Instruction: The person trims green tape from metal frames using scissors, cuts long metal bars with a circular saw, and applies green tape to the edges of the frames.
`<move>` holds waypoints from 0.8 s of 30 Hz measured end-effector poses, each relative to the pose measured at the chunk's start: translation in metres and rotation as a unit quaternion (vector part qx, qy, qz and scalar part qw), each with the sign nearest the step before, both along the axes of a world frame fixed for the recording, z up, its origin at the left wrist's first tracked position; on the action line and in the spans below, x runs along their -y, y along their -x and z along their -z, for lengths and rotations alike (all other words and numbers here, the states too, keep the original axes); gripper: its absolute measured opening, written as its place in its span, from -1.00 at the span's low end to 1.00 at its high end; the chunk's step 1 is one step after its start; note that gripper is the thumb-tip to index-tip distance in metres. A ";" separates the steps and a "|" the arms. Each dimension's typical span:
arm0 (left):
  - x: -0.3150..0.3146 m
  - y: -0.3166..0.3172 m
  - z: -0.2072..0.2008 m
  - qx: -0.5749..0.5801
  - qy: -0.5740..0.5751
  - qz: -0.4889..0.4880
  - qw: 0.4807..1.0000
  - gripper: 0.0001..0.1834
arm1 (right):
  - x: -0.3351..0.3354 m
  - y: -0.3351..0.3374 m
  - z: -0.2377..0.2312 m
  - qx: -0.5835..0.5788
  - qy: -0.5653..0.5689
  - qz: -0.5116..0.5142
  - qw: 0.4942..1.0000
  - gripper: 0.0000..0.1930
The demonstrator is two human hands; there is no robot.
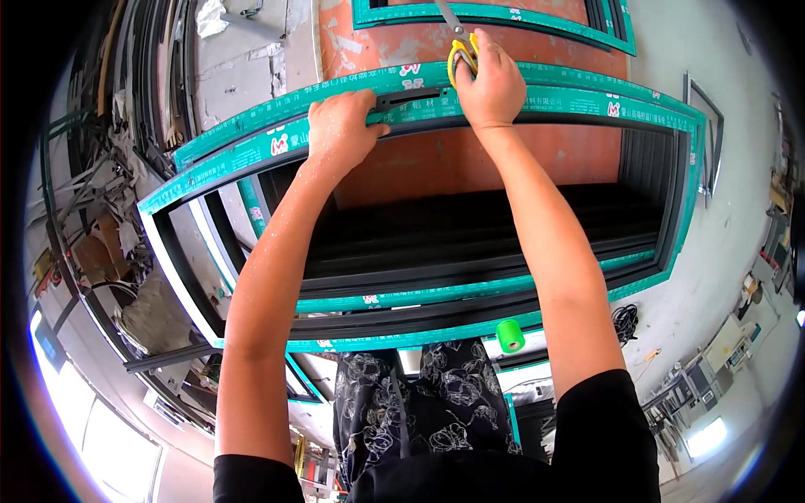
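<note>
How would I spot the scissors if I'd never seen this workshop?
Find the big green-edged frame across the middle, then follow its far side to the person's right hand. The scissors are in that hand, blades pointing away from the person. Their yellow sets them apart from the green around them.

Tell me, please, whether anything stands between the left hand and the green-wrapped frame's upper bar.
Nothing visible does: the left hand rests on the upper bar. The yellow-handled scissors are in the right hand, off to the right.
</note>
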State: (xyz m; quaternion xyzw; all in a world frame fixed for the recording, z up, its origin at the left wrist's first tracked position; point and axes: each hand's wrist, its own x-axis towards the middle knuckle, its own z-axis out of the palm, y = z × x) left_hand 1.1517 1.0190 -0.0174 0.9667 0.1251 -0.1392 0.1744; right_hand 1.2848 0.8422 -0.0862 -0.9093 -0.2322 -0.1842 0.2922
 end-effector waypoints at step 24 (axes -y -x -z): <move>0.043 -0.019 -0.020 -0.018 0.022 0.110 0.994 -0.65 | 0.077 0.030 -0.038 -0.249 -0.185 0.031 0.950 -0.59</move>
